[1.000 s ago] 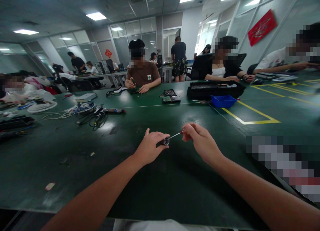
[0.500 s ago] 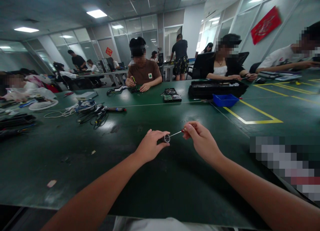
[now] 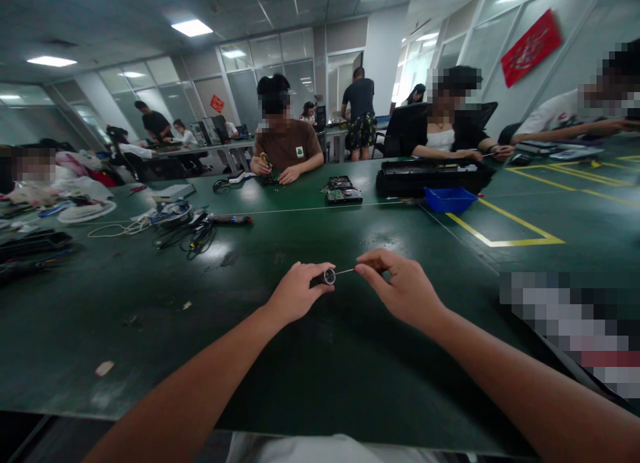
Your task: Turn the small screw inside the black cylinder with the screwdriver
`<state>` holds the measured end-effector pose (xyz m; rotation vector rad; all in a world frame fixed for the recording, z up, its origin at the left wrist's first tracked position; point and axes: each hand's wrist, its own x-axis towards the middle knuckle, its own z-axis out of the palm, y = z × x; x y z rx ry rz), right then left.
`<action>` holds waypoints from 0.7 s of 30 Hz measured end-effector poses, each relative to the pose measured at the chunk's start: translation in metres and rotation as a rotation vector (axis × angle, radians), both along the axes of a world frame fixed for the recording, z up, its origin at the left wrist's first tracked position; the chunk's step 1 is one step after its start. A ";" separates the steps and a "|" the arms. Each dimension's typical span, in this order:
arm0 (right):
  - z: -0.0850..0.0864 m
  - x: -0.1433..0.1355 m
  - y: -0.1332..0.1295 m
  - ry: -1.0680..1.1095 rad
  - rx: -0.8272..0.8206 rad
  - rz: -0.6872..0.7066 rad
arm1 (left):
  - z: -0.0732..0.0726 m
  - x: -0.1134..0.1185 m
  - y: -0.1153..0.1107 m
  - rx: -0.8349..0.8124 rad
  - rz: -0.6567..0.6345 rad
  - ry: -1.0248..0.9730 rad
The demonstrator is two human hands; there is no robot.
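My left hand (image 3: 297, 293) is closed around a dark cylindrical part (image 3: 329, 276) with a silver ring at its open end, which faces me and a little to the right. In my right hand (image 3: 400, 279) is a screwdriver (image 3: 346, 271), pinched by its reddish handle between thumb and fingers. Its thin metal shaft points left, with the tip at the ringed end of the cylinder. Whether the tip touches a screw there I cannot tell. Both hands are above the green tabletop (image 3: 280, 389).
A blue tray (image 3: 450, 200) stands beside a long black housing (image 3: 435, 177). Circuit boards (image 3: 343, 191) lie across from me, and tangled cables (image 3: 193, 229) at the left. A co-worker (image 3: 287, 139) sits opposite. A pixelated object (image 3: 575, 336) is at the right.
My right hand has shifted slightly left and turned, its fingers now further along the screwdriver. The cylinder has moved a little left in my left hand.
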<state>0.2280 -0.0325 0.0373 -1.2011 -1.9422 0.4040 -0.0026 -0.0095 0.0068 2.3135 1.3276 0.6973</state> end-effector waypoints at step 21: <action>-0.001 -0.005 -0.002 0.057 -0.153 -0.036 | 0.007 0.002 -0.004 -0.005 -0.001 0.017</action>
